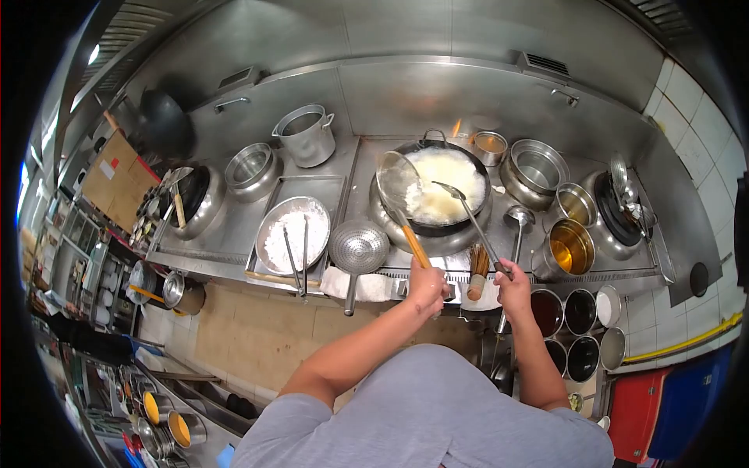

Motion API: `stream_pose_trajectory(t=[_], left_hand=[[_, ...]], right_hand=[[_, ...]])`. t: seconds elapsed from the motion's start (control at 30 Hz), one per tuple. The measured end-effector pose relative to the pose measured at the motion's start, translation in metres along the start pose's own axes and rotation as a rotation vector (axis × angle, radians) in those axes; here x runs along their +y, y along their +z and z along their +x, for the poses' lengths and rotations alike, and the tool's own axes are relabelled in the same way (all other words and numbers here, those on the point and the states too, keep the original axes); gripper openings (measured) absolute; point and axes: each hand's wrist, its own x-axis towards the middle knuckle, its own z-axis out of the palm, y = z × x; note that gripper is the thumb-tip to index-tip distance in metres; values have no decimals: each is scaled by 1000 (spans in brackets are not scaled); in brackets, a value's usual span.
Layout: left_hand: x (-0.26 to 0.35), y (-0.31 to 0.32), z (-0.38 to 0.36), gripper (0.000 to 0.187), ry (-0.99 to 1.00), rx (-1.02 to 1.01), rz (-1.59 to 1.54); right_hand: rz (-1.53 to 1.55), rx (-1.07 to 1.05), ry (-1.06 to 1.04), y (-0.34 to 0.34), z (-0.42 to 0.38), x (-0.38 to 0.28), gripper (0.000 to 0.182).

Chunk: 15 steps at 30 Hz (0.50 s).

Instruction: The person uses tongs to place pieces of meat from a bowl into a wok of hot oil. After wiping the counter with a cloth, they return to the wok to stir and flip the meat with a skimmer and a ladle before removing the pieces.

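Observation:
My left hand (427,287) is closed round the wooden handle of a wire mesh strainer (396,173), whose bowl tilts over the left rim of the wok (481,209). Pale, foaming liquid (449,168) fills much of that wok. In my right hand (515,292) is the dark handle of a long wok spatula (466,204), its head reaching into the foam beside the strainer. The exact shape of that head is hard to make out. Just left of my right hand lies a bamboo brush (477,279).
Left of the wok are a perforated ladle (359,248) and a bowl of white powder (275,248) with tongs (303,253). On the right stand a pot of amber oil (568,251), a steel ladle (518,222) and a water pot (538,168). A tall pot (306,140) stands behind.

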Motion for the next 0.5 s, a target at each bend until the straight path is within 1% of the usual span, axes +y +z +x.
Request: stream_pose_trajectory(t=[0.03,0.1,0.17,0.2,0.23,0.3,0.33,0.4,0.47,0.5], left_hand=[[-2,1,-2,46,-42,-27,-46],[7,-3,2,44,-59,-27,-94],[26,-25,15,43,-89,-118,-281],[32,-40,23,44,-84,-129,-279],[43,-47,17,44,-81,-136,-278],[65,-60,2,49,-52,-153,-166],[73,-66,-2,49,-46,-158,-162],[86,-76,-10,54,13,-194,-61],[98,-81,-19,55,23,-224,-63],[101,-85,-25,55,27,-247,-68]], right_hand=[[-4,-8,-1,4,1,1,41],[16,-14,-20,10,8,3,40],[-17,-40,-37,9,11,-2,42],[-68,-20,-113,9,15,-3,41],[-118,1,-189,9,19,-4,41],[-116,-5,-232,8,31,-5,41],[-116,-14,-271,9,37,-5,41],[-98,-7,-294,20,52,-7,41],[-88,-6,-316,27,62,-12,41],[-24,-22,-233,34,61,-20,41]])
